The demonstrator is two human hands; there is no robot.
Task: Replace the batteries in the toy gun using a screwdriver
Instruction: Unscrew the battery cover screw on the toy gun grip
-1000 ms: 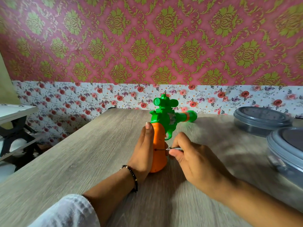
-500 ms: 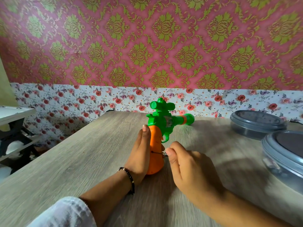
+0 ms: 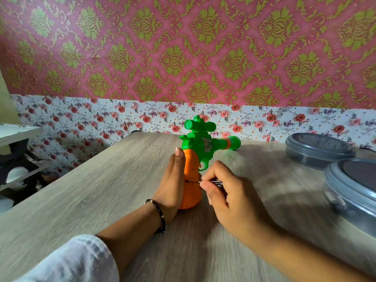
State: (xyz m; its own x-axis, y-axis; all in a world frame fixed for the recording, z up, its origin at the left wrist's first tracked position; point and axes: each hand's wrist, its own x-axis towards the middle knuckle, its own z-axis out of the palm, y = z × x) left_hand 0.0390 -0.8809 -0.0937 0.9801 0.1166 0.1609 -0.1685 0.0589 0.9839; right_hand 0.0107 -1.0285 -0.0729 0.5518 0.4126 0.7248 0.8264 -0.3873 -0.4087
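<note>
A toy gun with a green body and an orange carrot-shaped grip stands on its grip on the wooden table, barrel pointing right. My left hand wraps the grip from the left and holds it upright. My right hand pinches a thin metal screwdriver, held level, its tip pressed against the right side of the orange grip at about mid-height. The screw itself is too small to make out.
Two grey lidded round containers stand at the right: one farther back, one nearer at the frame's edge. A patterned wall runs close behind the table. A white shelf unit stands beyond the table's left edge.
The camera view has shifted a little. My right hand's fingers have changed position around the screwdriver, whose tip stays on the grip. The left hand and gun keep their pose.
</note>
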